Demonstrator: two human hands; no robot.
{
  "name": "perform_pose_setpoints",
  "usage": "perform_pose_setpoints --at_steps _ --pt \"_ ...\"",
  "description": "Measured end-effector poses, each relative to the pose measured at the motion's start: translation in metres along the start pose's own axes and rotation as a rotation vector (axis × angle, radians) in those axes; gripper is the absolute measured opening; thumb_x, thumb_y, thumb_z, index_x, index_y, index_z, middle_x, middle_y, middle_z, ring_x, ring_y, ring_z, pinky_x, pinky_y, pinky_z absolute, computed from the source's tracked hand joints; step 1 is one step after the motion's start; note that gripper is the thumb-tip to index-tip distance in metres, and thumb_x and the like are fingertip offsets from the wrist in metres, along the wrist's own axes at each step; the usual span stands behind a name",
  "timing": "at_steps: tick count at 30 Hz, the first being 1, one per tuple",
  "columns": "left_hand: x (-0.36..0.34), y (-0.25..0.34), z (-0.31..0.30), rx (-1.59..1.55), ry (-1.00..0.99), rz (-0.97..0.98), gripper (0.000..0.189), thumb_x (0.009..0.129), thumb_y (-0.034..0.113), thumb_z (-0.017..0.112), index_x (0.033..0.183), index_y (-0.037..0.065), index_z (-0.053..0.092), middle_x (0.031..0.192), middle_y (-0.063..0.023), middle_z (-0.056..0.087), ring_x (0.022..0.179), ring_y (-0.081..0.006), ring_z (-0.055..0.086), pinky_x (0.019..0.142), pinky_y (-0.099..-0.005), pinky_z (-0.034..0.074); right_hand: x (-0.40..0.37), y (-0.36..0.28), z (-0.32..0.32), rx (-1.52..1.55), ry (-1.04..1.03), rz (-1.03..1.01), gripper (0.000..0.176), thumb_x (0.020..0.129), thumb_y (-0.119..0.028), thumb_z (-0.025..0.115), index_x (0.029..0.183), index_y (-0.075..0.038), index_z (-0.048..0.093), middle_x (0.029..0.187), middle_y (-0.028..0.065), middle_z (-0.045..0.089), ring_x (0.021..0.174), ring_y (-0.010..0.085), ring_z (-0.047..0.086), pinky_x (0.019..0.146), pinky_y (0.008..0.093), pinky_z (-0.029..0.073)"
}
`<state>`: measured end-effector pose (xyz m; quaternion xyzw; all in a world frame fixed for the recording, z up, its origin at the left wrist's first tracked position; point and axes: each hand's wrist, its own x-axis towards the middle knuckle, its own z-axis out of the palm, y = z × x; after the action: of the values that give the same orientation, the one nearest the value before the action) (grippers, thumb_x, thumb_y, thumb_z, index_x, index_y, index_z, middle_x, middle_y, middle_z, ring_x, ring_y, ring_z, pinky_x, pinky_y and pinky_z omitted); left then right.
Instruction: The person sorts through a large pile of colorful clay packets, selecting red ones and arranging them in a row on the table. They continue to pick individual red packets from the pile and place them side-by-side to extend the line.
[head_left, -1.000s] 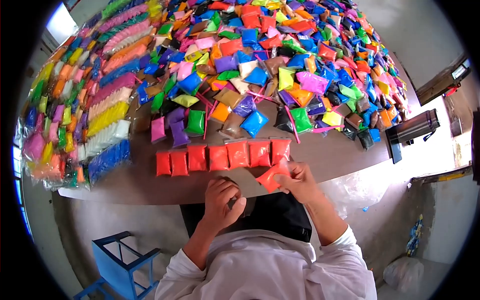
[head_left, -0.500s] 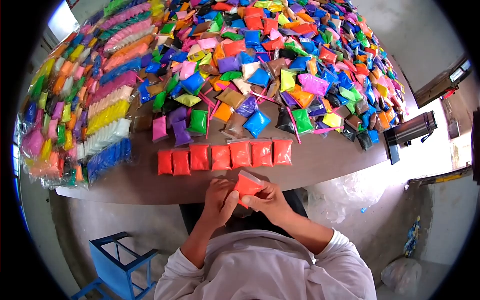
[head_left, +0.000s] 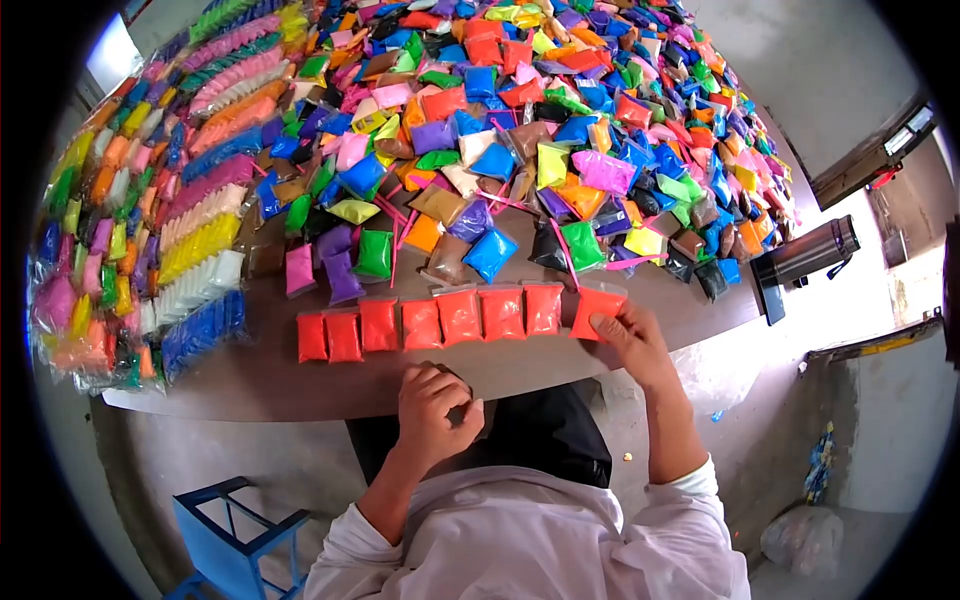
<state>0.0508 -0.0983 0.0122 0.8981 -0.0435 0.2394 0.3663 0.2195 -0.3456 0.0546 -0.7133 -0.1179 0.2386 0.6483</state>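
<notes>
Brown tabletop [head_left: 270, 388], packet heap [head_left: 490, 162] beyond red packets [head_left: 461, 315], metallic cylinder [head_left: 818, 249] at right

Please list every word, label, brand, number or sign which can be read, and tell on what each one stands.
No text can be read.
Row of red packets: no lettering visible.
Red packet in the right hand: none visible.
Heaped packets and flask: any print is too small to read.
</notes>
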Motion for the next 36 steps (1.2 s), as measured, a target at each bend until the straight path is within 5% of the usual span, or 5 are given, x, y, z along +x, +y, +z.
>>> perform_pose_setpoints --at_steps 16,24,28,32,36 --pt "0.000 -0.001 0.005 0.058 0.041 -0.006 0.016 0.070 0.007 0.071 0.067 0.011 0.055 0.071 -0.0009 0.059 0.071 -0.0226 0.058 0.074 -0.0364 0.042 0.035 0.019 -0.013 -0.172 -0.061 0.004 0.024 0.098 -0.020 0.068 0.111 -0.001 0.066 0.084 -0.0005 0.066 0.079 0.0067 0.059 0.069 0.0267 0.049" --pt "-0.001 -0.001 0.005 0.094 0.082 -0.012 0.017 0.068 0.005 0.071 0.067 0.010 0.055 0.071 -0.0006 0.061 0.070 -0.0232 0.059 0.072 -0.0369 0.042 0.020 0.013 0.016 -0.714 0.310 -0.176 0.056 0.085 -0.023 0.077 0.132 -0.008 0.051 0.095 0.0149 0.070 0.086 0.0335 0.070 0.075 0.0428 0.054" --pt "-0.003 -0.001 0.006 0.078 0.139 0.009 0.016 0.069 0.005 0.071 0.067 0.010 0.055 0.074 -0.0019 0.062 0.073 -0.0241 0.060 0.075 -0.0380 0.044 0.014 0.007 0.025 -0.684 0.493 -0.269 0.041 0.086 -0.020 0.077 0.119 -0.003 0.060 0.099 0.0152 0.069 0.084 0.0308 0.069 0.075 0.0391 0.054" --pt "-0.001 0.002 0.004 0.087 0.149 0.021 0.016 0.068 0.006 0.071 0.067 0.010 0.055 0.074 -0.0024 0.062 0.072 -0.0243 0.060 0.076 -0.0380 0.044 0.002 -0.001 0.048 -0.613 0.395 -0.339 0.025 0.088 -0.014 0.074 0.108 -0.002 0.065 0.100 0.0158 0.069 0.083 0.0298 0.069 0.075 0.0367 0.054" --pt "-0.010 -0.006 0.006 0.115 0.079 0.009 0.010 0.069 0.011 0.073 0.074 0.010 0.065 0.081 -0.0035 0.065 0.079 -0.0244 0.063 0.080 -0.0396 0.044 -0.011 -0.023 0.127 -0.516 -0.210 -0.594 0.019 0.087 -0.011 0.071 0.105 -0.003 0.067 0.113 0.0153 0.070 0.092 0.0321 0.070 0.077 0.0403 0.056"
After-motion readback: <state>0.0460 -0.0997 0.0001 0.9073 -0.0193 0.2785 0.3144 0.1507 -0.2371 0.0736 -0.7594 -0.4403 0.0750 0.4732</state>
